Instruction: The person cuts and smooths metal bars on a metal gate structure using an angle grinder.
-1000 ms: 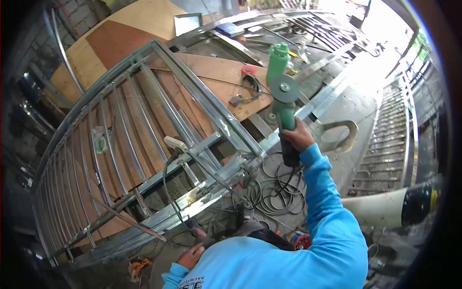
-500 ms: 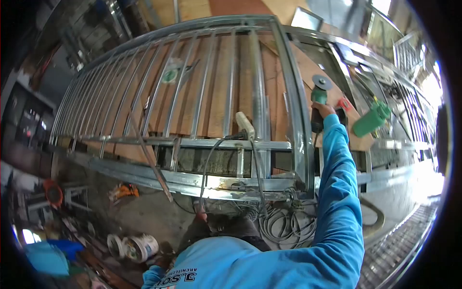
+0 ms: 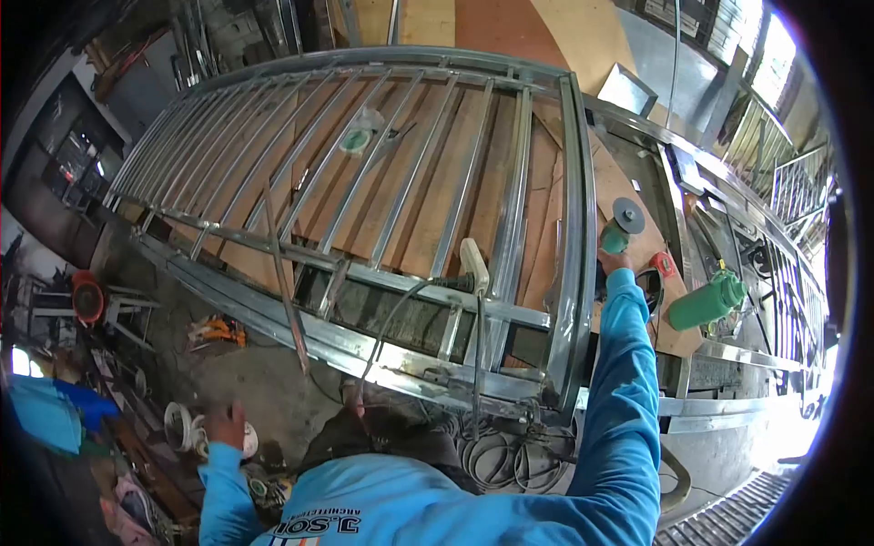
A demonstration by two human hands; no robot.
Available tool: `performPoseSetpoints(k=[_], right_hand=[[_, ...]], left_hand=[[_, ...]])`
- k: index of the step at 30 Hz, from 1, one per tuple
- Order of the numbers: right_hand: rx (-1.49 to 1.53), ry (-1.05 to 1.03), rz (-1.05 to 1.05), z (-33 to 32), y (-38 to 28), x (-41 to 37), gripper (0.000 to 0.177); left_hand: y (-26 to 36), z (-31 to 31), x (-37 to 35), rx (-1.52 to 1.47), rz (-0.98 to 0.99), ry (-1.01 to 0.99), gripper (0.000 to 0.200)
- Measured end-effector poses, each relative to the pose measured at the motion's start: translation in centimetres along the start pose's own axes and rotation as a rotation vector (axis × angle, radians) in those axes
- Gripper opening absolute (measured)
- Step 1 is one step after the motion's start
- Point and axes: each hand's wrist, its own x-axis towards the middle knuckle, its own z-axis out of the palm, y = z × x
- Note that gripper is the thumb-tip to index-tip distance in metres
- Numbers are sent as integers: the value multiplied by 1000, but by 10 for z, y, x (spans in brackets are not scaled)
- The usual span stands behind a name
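Note:
My right hand [image 3: 616,260] is wrapped round a green angle grinder [image 3: 613,240], whose round disc [image 3: 628,216] points away from me. The grinder is over the wooden board, just right of the metal frame's end bar [image 3: 583,227]. A green bottle [image 3: 707,301] lies to the right of my right hand, and a red tape measure [image 3: 663,264] is between them. My left hand [image 3: 225,425] hangs low at the left, in front of white buckets [image 3: 179,426]. It is blurred, so its fingers cannot be made out clearly.
A long barred metal frame [image 3: 373,264] lies over wooden boards. On its near rail rests a white power strip [image 3: 473,266] with a plugged-in cord. A loose rusty bar [image 3: 284,282] crosses the frame. Coiled cables [image 3: 510,460] lie on the floor near my feet.
My left hand has come into sight at the lower left. My right hand and the grinder appear lower in view, as the camera's view has shifted too.

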Motion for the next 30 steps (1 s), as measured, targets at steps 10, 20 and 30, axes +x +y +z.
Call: performPoseSetpoints(k=[10, 20, 30], right_hand=[[60, 81, -49, -78, -28, -91, 63], [527, 238, 173, -203, 85, -404, 53], [933, 356, 577, -113, 107, -601, 59]], left_hand=[[428, -8, 129, -264, 960, -565, 61], [475, 57, 136, 2, 838, -636, 69], [390, -19, 177, -161, 1152, -515, 66]])
